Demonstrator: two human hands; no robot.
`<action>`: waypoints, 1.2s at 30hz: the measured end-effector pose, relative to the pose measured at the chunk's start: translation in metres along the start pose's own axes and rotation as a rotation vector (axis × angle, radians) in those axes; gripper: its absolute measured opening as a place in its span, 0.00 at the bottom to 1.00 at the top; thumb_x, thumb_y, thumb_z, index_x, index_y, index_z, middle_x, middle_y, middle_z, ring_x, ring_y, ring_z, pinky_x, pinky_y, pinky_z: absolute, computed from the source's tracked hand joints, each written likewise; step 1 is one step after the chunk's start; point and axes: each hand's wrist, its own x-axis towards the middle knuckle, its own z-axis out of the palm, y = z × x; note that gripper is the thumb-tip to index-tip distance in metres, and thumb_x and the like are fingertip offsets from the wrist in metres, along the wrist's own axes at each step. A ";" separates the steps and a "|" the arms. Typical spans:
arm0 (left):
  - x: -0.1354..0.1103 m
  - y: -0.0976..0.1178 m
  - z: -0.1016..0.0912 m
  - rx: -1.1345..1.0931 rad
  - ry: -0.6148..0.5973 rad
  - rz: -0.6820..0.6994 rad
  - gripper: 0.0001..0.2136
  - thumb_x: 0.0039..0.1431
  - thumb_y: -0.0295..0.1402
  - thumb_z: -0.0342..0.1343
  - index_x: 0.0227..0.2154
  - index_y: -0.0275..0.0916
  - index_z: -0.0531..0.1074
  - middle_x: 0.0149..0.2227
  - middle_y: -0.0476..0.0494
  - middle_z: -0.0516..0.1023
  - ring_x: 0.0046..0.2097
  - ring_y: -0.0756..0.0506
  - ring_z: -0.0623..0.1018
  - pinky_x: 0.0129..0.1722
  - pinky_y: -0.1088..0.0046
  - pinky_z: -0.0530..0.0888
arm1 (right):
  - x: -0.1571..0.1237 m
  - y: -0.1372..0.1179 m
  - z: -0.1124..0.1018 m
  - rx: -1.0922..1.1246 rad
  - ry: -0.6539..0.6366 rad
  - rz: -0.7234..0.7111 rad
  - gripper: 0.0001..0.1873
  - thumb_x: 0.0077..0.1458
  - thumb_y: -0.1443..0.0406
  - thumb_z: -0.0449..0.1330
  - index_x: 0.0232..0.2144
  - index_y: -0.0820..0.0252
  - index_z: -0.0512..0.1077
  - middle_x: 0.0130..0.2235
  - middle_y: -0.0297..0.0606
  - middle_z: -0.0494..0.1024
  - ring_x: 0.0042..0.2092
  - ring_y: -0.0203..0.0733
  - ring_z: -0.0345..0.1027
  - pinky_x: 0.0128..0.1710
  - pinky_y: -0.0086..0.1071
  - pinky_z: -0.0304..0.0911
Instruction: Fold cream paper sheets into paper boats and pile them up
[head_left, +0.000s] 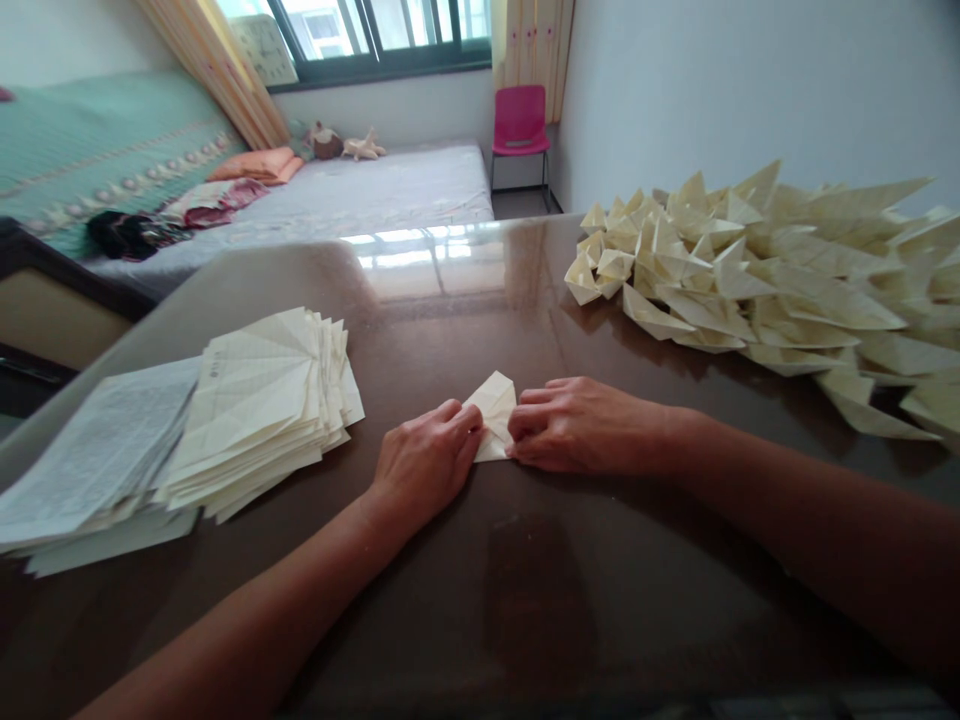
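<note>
A small piece of folded cream paper (495,408) lies on the dark glossy table (450,560) between my two hands. My left hand (429,450) is closed, its thumb and fingers pinching the paper's left side. From the other side my right hand (574,425) has its fingers curled and pressed on the paper's right edge. The fingers cover both sides of the paper, so part of its folds is hidden. The visible upper end narrows to a blunt point.
To the left are a stack of creased cream sheets (255,400) and a pile of grey printed paper (97,450). A large heap of folded paper boats (750,270) takes up the right side. Beyond the table are a bed (420,180) and a pink chair (520,120).
</note>
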 end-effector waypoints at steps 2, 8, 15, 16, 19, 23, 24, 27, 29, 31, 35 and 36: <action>0.001 0.000 0.001 0.052 0.030 0.008 0.10 0.66 0.39 0.43 0.35 0.43 0.67 0.35 0.48 0.72 0.36 0.48 0.72 0.26 0.74 0.61 | 0.001 -0.009 -0.001 -0.060 -0.034 0.024 0.11 0.62 0.65 0.53 0.31 0.60 0.74 0.35 0.39 0.74 0.37 0.40 0.63 0.34 0.33 0.55; 0.005 -0.001 0.005 0.094 0.123 -0.046 0.06 0.65 0.35 0.45 0.36 0.42 0.66 0.36 0.47 0.72 0.41 0.46 0.70 0.27 0.75 0.64 | 0.004 -0.049 0.003 -0.201 -0.085 0.142 0.08 0.56 0.70 0.56 0.30 0.63 0.76 0.36 0.44 0.72 0.36 0.45 0.64 0.30 0.36 0.56; 0.000 -0.008 0.005 0.026 0.235 0.240 0.11 0.65 0.30 0.46 0.47 0.43 0.69 0.45 0.44 0.74 0.49 0.44 0.68 0.43 0.70 0.70 | 0.006 -0.064 0.006 -0.261 -0.079 0.165 0.07 0.53 0.69 0.59 0.30 0.64 0.78 0.40 0.49 0.73 0.40 0.48 0.65 0.30 0.37 0.60; -0.001 -0.010 0.005 0.018 0.225 0.343 0.12 0.65 0.29 0.46 0.47 0.43 0.70 0.47 0.45 0.74 0.51 0.44 0.68 0.47 0.68 0.70 | 0.006 -0.064 0.007 -0.266 -0.068 0.160 0.07 0.54 0.69 0.59 0.30 0.64 0.78 0.41 0.49 0.73 0.41 0.48 0.65 0.31 0.36 0.61; -0.005 -0.015 0.004 0.021 0.140 0.494 0.14 0.64 0.28 0.47 0.50 0.43 0.70 0.52 0.46 0.74 0.53 0.44 0.68 0.50 0.66 0.69 | 0.007 -0.069 0.012 -0.296 -0.041 0.173 0.08 0.54 0.69 0.58 0.32 0.64 0.78 0.43 0.51 0.74 0.43 0.48 0.66 0.32 0.36 0.63; -0.010 -0.014 0.001 0.083 0.089 0.444 0.19 0.63 0.26 0.47 0.56 0.44 0.66 0.56 0.45 0.71 0.54 0.43 0.69 0.49 0.65 0.69 | 0.011 -0.082 0.023 -0.364 -0.002 0.253 0.10 0.56 0.70 0.55 0.35 0.67 0.77 0.44 0.54 0.74 0.43 0.48 0.67 0.33 0.37 0.66; -0.011 -0.012 -0.002 0.097 0.080 0.436 0.19 0.63 0.26 0.47 0.56 0.43 0.65 0.56 0.45 0.71 0.55 0.43 0.69 0.48 0.65 0.69 | 0.012 -0.084 0.023 -0.362 0.000 0.257 0.10 0.56 0.70 0.55 0.35 0.67 0.77 0.44 0.53 0.75 0.43 0.48 0.67 0.34 0.37 0.66; -0.013 -0.008 -0.011 0.140 0.040 0.436 0.18 0.62 0.29 0.48 0.55 0.45 0.67 0.57 0.47 0.70 0.55 0.43 0.68 0.48 0.66 0.69 | 0.011 -0.078 0.015 -0.294 -0.019 0.230 0.10 0.55 0.70 0.55 0.33 0.66 0.77 0.44 0.53 0.75 0.44 0.48 0.68 0.35 0.36 0.67; -0.011 -0.006 -0.017 0.184 0.017 0.456 0.16 0.63 0.32 0.49 0.53 0.47 0.68 0.57 0.49 0.70 0.54 0.44 0.69 0.48 0.67 0.69 | 0.006 -0.061 0.005 -0.180 -0.041 0.208 0.11 0.54 0.71 0.55 0.34 0.66 0.78 0.46 0.53 0.75 0.44 0.47 0.70 0.36 0.34 0.67; -0.008 -0.004 -0.022 0.239 0.009 0.493 0.15 0.65 0.36 0.48 0.52 0.47 0.69 0.56 0.50 0.72 0.54 0.44 0.70 0.49 0.68 0.68 | 0.000 -0.035 -0.002 0.021 -0.079 0.185 0.13 0.52 0.71 0.56 0.37 0.63 0.78 0.46 0.47 0.76 0.41 0.44 0.72 0.34 0.31 0.66; 0.000 0.001 -0.023 0.354 0.008 0.546 0.14 0.65 0.33 0.48 0.51 0.42 0.69 0.54 0.48 0.74 0.53 0.45 0.69 0.47 0.70 0.67 | -0.007 0.017 0.008 0.477 0.020 0.295 0.22 0.48 0.77 0.51 0.41 0.60 0.78 0.36 0.35 0.81 0.36 0.35 0.73 0.38 0.25 0.64; 0.001 0.002 -0.022 0.380 0.010 0.546 0.13 0.65 0.32 0.49 0.51 0.41 0.69 0.53 0.47 0.74 0.53 0.45 0.69 0.46 0.70 0.67 | -0.007 0.025 0.015 0.476 0.144 0.418 0.21 0.50 0.77 0.50 0.42 0.62 0.77 0.35 0.36 0.81 0.36 0.35 0.73 0.39 0.26 0.65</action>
